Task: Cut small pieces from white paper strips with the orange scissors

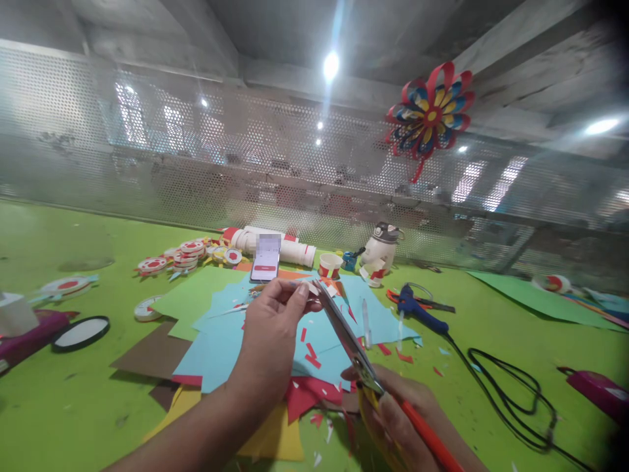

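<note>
My left hand (pixel 272 328) pinches a small scrap of paper (pixel 311 288) between thumb and fingers above the sheets. My right hand (pixel 400 416) grips scissors (pixel 350 341) with red-orange handles; the open metal blades point up and left, and their tips meet the scrap at my left fingertips. Below both hands lie light blue paper sheets (pixel 226 341), red cuttings (pixel 308 393), a yellow sheet (pixel 280 439) and brown sheets (pixel 152 354) on the green table (pixel 73 406).
A phone (pixel 266 259) leans on white rolls (pixel 289 248). Round red-white paper discs (pixel 184 257) lie at back left, a blue glue gun (pixel 417 308) with black cable (pixel 511 393) at right. A white bottle (pixel 382 248), a black-rimmed lid (pixel 80 333), and a paper flower (pixel 430 115) on the mesh wall.
</note>
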Demonstrator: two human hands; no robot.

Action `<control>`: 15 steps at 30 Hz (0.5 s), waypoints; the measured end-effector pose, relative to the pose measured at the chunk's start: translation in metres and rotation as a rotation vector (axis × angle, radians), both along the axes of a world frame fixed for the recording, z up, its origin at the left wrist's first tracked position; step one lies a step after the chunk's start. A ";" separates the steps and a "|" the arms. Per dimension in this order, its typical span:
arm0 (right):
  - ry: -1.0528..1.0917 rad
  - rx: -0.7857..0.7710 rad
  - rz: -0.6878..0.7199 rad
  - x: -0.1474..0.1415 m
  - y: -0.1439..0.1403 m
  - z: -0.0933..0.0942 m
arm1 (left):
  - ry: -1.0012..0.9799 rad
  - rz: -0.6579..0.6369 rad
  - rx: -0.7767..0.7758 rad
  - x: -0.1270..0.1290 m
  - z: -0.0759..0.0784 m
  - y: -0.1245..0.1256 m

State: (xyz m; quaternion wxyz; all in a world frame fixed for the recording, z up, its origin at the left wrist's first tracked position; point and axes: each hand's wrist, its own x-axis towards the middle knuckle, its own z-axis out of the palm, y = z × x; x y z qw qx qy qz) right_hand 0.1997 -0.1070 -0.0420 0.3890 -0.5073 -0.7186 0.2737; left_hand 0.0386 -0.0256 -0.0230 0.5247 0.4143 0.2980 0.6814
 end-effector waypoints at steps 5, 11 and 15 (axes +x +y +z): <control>-0.007 -0.005 -0.002 0.002 0.001 -0.001 | 0.008 0.014 0.002 0.001 -0.001 0.000; -0.004 -0.041 0.042 0.003 0.001 0.001 | 0.036 0.023 0.009 0.001 0.000 -0.001; -0.001 -0.042 0.046 0.003 0.001 0.001 | 0.031 0.026 0.008 0.000 0.000 -0.002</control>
